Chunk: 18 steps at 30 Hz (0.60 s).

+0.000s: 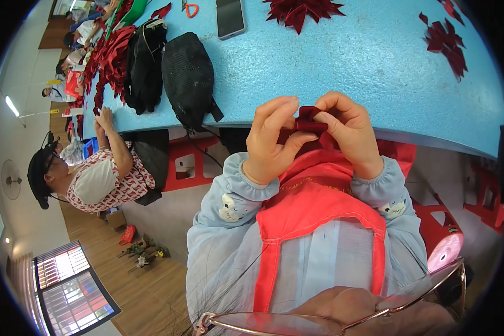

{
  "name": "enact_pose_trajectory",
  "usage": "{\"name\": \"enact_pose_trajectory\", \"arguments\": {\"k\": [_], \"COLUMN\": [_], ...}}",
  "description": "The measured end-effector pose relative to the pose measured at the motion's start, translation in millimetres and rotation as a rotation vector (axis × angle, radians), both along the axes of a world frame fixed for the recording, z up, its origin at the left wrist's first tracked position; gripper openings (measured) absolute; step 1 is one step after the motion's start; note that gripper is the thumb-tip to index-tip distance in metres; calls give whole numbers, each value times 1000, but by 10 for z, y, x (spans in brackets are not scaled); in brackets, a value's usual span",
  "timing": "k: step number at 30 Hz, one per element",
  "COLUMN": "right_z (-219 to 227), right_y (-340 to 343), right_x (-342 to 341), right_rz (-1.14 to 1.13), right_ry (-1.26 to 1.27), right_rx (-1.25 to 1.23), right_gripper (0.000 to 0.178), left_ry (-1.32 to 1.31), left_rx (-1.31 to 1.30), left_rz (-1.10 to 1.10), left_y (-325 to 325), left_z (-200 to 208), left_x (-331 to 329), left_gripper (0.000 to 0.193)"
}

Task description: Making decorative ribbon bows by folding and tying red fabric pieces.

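A folded strip of dark red velvety ribbon (pixel 309 124) is held up over my lap, just before the table's near edge. My left hand (pixel 271 137) pinches its left side, the thumb low and the fingers bent above. On the other side my right hand (pixel 350 131) grips the ribbon between thumb and curled fingers, the thumb pressing on the fold. Part of the ribbon hangs down between the hands, over my red apron (pixel 325 210); its lower end cannot be told apart well from the apron.
On the blue table (pixel 252 67) lie a black mesh pouch (pixel 188 78), a black bag (pixel 145 64), a phone (pixel 230 18) and orange-handled scissors (pixel 191 10). Pointed dark red fabric pieces (pixel 299 12) lie farther off. A co-worker (pixel 103 173) sits at left. Red stools (pixel 187 162) stand below.
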State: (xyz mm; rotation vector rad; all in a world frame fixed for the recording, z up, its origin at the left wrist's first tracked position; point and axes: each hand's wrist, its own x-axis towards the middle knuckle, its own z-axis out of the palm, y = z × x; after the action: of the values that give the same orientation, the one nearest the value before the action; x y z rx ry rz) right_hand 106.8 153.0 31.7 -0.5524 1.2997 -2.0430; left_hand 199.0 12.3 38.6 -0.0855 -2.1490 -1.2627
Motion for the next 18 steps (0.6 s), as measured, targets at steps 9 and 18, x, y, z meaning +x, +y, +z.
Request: {"name": "enact_pose_trajectory", "arguments": {"k": [9,18], "right_z": [-9,-68], "right_y": [-22,16], "right_x": [50,25], "right_rz": [-201,-21], "right_ry": [612,54], "right_rx": [88,-132], "right_gripper": [7,16], "left_ry": [-93,-255], "left_rx": [-115,498], "left_rz": [-67,-129], "left_y": [-54,87], "left_z": [88,77], "left_x": [-21,-1], "left_gripper": [45,34]}}
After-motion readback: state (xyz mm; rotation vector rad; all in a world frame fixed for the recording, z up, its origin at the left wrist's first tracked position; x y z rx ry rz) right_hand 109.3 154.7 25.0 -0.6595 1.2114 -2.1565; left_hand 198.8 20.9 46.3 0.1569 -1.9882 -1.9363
